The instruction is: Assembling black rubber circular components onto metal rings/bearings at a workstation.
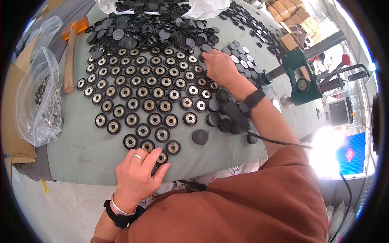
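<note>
Rows of black wheels with metal bearings in their centres [148,105] lie flat on the grey-green table. At the near edge of these rows, my left hand [139,174] has its thumb and forefinger on either side of one such black wheel [161,157], pinching it. My right hand [221,68] reaches to the far right end of the rows, fingers bent down at a black cap; its fingertips are partly hidden. Just beyond them lies another round black cap [206,48]. Short stacks of black caps [213,118] stand beside my right wrist.
A heap of black caps [150,32] spreads across the far side. At left are a mallet [70,58] and a clear bag of small metal parts [44,101]. A green hand press [298,77] stands at right. Near it are grey and white-centred discs [243,60].
</note>
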### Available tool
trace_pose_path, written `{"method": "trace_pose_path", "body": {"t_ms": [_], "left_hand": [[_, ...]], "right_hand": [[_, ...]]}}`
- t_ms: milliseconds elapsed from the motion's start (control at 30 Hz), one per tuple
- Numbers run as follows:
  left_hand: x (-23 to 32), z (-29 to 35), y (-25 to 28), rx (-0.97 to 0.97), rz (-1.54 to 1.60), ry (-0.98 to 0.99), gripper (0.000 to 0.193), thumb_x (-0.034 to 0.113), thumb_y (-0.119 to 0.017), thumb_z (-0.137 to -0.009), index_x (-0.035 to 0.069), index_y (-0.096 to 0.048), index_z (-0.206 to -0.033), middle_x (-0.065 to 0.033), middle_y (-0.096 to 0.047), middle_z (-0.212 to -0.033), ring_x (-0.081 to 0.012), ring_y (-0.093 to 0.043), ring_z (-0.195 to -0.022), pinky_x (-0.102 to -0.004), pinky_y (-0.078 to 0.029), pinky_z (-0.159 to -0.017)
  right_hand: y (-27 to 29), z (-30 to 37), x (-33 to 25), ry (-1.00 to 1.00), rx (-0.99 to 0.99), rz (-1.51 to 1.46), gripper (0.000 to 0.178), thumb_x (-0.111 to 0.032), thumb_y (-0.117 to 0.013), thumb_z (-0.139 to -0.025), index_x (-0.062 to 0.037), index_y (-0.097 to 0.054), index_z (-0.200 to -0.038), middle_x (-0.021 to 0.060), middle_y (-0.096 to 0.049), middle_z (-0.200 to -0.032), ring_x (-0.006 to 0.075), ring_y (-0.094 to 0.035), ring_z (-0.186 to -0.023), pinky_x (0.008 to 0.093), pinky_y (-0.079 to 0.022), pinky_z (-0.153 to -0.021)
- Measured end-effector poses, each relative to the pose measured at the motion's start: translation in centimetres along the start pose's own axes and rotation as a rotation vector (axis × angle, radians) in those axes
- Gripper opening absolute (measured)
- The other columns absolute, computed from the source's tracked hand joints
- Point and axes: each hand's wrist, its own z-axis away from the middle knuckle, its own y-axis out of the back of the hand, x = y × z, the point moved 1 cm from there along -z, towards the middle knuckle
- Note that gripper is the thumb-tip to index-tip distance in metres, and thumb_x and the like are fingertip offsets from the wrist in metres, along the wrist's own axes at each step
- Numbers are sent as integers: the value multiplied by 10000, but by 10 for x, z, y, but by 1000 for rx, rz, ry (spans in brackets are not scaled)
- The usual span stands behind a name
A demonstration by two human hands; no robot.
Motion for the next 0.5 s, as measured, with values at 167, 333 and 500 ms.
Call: {"method": "trace_pose_path", "body": {"t_ms": [167, 333, 500], "left_hand": [[2, 0, 5, -28, -36, 16, 364, 225, -784, -638, 92, -662, -954, -15, -487, -684, -184, -517, -627, -300, -424, -484], [3, -1, 3, -9, -18, 14, 368, 229, -790, -631, 94, -660, -947, -15, -496, -683, -186, -519, -626, -301, -423, -478], [2, 2, 2, -26, 6, 21, 398, 195, -797, -610, 97, -645, -965, -40, -525, -726, -220, -536, -659, -322, -440, -518]], "right_hand": [[3, -1, -9, 57, -2, 103, 134, -114, -487, -855, -38, -595, -833, 112, -603, -793, 300, -598, -791, 414, -461, -665], [14, 2, -15, -39, -47, 153, 130, -178, -531, -837, -92, -620, -798, 48, -606, -775, 220, -601, -793, 381, -367, -734], [27, -7, -13, -31, -115, 226, 177, -237, -573, -808, -103, -655, -726, 34, -618, -771, 217, -599, -821, 402, -366, -764]]}}
